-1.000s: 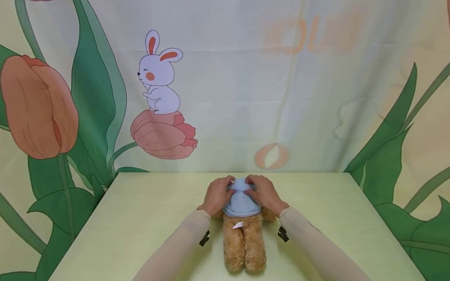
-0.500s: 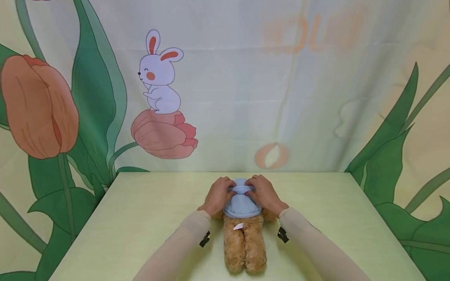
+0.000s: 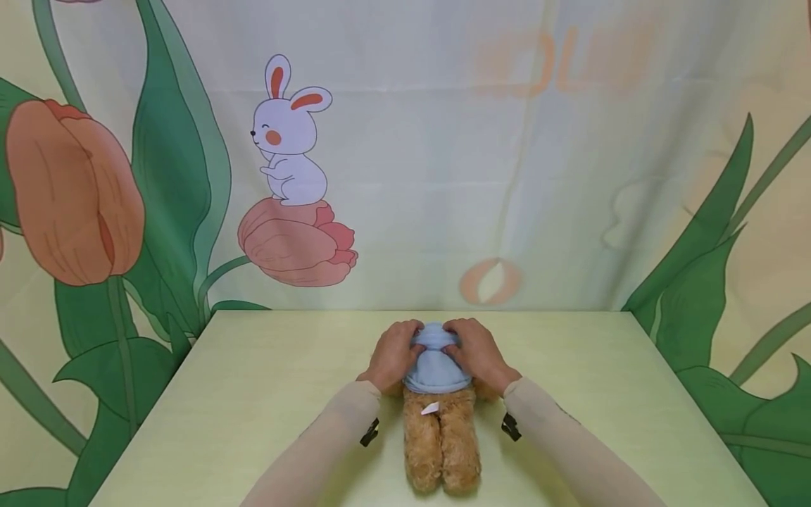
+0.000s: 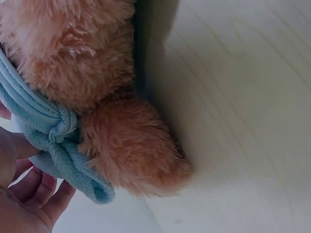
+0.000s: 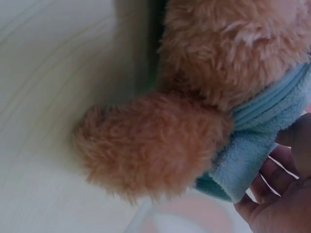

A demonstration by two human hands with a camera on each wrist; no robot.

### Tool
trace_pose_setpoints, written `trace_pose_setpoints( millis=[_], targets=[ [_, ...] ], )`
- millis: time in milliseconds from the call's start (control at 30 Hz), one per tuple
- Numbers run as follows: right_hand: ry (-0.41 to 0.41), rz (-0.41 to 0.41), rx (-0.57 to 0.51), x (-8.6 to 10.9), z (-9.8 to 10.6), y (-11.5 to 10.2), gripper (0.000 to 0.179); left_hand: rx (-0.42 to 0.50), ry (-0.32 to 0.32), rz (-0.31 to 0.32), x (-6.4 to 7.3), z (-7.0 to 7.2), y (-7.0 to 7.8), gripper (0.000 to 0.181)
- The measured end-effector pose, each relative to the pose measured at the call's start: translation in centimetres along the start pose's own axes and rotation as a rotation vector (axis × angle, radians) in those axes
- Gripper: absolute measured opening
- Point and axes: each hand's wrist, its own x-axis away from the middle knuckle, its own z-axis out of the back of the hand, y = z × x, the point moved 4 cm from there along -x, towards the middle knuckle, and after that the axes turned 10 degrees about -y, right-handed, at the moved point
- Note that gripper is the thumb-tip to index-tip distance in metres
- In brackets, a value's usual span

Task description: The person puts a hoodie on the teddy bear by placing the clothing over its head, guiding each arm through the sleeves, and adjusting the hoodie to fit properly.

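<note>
A brown furry stuffed toy (image 3: 440,447) lies on the table with its two legs toward me and a white tag (image 3: 430,408) above them. Its upper body is covered by a light blue garment (image 3: 437,373), gathered in folds near the far end. My left hand (image 3: 391,355) pinches the garment's left side between thumb and fingers. Opposite it, my right hand (image 3: 479,354) pinches the right side. Both wrist views show the fluffy blue cloth (image 4: 73,167) between fingers and thumb, beside a stubby furry arm (image 5: 150,141). The toy's head cannot be made out in the head view.
The pale wooden table (image 3: 266,394) ends at a straight far edge just beyond my hands. Behind it hangs a printed curtain (image 3: 405,155) with a rabbit and tulips. Dark clips (image 3: 369,432) hang under my sleeves.
Both hands keep their grip and have shifted only slightly toward me. The blue cloth between them folded into a raised band, and it now lies in flatter, gathered folds. The legs stay put.
</note>
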Motion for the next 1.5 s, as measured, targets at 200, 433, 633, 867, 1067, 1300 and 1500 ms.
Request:
trace_pose_setpoints(
  millis=[200, 433, 633, 867, 1067, 1300, 1500],
  targets=[
    [0.011, 0.042, 0.006, -0.05, -0.07, 0.13, 0.028, -0.021, 0.012, -0.039, 0.08, -0.09, 0.05, 0.019],
    [0.05, 0.085, 0.01, -0.02, -0.29, 0.36, 0.022, -0.013, 0.035, -0.081, 0.3, -0.09, 0.18, 0.016],
    [0.04, 0.05, -0.008, 0.1, -0.19, 0.18, 0.033, -0.008, 0.036, -0.041, 0.18, -0.16, 0.15, 0.028],
    [0.016, 0.03, 0.008, 0.29, -0.25, 0.13, 0.037, -0.004, 0.015, -0.016, 0.33, -0.41, 0.18, 0.035],
    [0.022, 0.053, 0.017, 0.14, -0.15, 0.06, 0.027, -0.013, 0.031, -0.045, 0.27, -0.26, 0.16, 0.027],
    [0.031, 0.07, -0.001, 0.17, -0.19, 0.07, 0.019, 0.02, 0.014, -0.06, 0.24, -0.32, -0.07, 0.02],
    [0.023, 0.087, -0.006, 0.24, -0.5, 0.13, 0.017, 0.019, 0.004, -0.092, 0.21, -0.4, 0.09, 0.019]
  ],
)
